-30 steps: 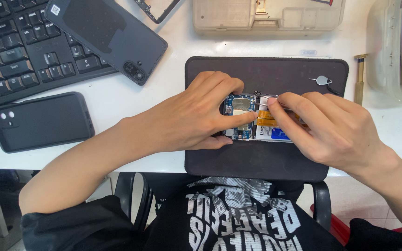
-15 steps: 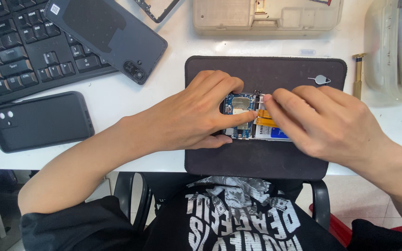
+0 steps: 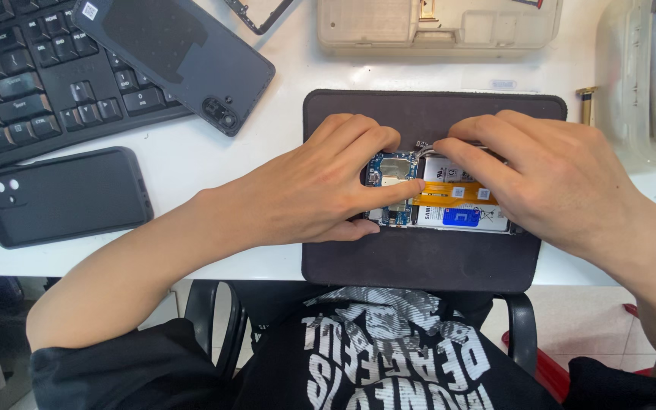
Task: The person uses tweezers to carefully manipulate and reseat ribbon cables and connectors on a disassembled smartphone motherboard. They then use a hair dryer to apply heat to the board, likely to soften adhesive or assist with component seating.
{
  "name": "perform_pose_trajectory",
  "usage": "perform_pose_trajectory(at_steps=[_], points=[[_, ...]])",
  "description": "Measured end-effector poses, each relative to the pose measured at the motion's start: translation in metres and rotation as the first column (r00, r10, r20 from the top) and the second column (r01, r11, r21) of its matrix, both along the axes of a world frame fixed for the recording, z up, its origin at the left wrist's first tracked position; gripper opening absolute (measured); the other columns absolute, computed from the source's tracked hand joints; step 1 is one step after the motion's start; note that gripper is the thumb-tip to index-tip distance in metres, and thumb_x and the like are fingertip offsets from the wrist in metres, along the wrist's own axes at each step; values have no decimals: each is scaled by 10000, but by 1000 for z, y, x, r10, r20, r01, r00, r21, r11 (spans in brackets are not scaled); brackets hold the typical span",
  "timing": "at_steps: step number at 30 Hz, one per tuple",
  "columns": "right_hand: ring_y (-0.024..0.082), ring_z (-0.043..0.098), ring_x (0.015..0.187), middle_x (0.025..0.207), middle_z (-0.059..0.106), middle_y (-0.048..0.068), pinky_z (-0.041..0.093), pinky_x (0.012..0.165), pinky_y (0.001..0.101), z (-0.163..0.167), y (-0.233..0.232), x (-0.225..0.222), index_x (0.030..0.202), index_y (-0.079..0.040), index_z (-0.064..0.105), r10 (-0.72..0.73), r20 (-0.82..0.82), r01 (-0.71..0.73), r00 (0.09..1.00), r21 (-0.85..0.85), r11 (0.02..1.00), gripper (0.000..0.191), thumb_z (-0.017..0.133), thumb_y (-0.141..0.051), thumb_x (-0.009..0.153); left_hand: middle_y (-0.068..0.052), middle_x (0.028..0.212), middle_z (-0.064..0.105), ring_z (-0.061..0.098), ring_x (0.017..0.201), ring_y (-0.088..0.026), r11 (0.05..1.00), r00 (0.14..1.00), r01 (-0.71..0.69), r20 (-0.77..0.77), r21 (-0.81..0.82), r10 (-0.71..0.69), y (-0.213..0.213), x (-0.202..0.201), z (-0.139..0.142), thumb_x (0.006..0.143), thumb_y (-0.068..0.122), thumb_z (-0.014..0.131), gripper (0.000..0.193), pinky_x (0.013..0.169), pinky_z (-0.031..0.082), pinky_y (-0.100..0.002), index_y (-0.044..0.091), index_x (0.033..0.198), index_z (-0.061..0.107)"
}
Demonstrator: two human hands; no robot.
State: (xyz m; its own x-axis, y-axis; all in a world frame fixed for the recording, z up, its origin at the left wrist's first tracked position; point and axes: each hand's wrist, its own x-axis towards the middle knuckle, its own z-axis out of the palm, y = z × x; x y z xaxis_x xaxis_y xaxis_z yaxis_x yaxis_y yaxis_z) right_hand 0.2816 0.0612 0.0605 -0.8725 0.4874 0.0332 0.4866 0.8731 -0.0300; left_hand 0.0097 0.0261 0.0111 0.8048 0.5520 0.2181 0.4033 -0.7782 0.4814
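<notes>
An opened phone (image 3: 449, 199) lies on a dark work mat (image 3: 419, 258), its blue circuit board, white battery and orange flex cable exposed. My left hand (image 3: 320, 182) rests on the phone's left end, thumb and fingers around the board, index finger pressing by the flex cable. My right hand (image 3: 563, 182) covers the phone's right part, with its fingertips at the top edge near the board. The phone's right end is hidden under that hand.
A black keyboard (image 3: 32, 83) lies at the far left with a dark phone back cover (image 3: 176, 57) on it. A black phone case (image 3: 62, 196) sits near the desk edge. A beige tool box (image 3: 438, 26) stands behind the mat, and a brass-handled tool (image 3: 586, 102) lies to its right.
My right hand has slid up and right across the phone, uncovering more of the battery and flex cable. My left hand has stayed in place.
</notes>
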Motion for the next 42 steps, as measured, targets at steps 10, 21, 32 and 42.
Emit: perform_pose_trajectory(at_steps=[10, 21, 32, 42], points=[[150, 644, 814, 1061, 699, 37, 553, 671, 276, 1, -3, -3, 1162, -68, 739, 116, 9, -116, 993, 194, 974, 393, 768, -138, 777, -225, 1311, 531, 501, 1252, -393, 999, 1000, -3, 14, -35, 3, 2, -4, 6, 714, 320, 907, 727, 1051, 456, -506, 69, 1316, 585], [206, 715, 928, 1092, 699, 74, 603, 664, 309, -7, 2, 0, 1121, -29, 704, -4, -45, 3, 999, -20, 1000, 356, 741, -69, 769, -201, 1302, 530, 514, 1255, -379, 995, 992, -20, 118, -95, 31, 3, -5, 5, 699, 267, 932, 805, 1073, 460, -480, -29, 1325, 520], [167, 695, 878, 1065, 709, 60, 576, 678, 271, -9, -1, -3, 1105, -28, 702, 43, -54, -37, 998, 101, 994, 364, 766, -119, 759, -198, 1324, 528, 510, 1282, -370, 993, 989, -24, 144, -115, 41, 3, -4, 0, 672, 273, 950, 887, 1102, 447, -472, -44, 1370, 503], [152, 698, 865, 1048, 712, 43, 556, 624, 256, -10, -1, -3, 1100, -32, 712, 20, -39, -17, 999, 67, 998, 356, 760, -112, 757, -182, 1330, 529, 500, 1288, -360, 990, 991, -22, 126, -138, 40, 3, -4, 1, 659, 299, 956, 907, 1097, 444, -468, -40, 1372, 508]])
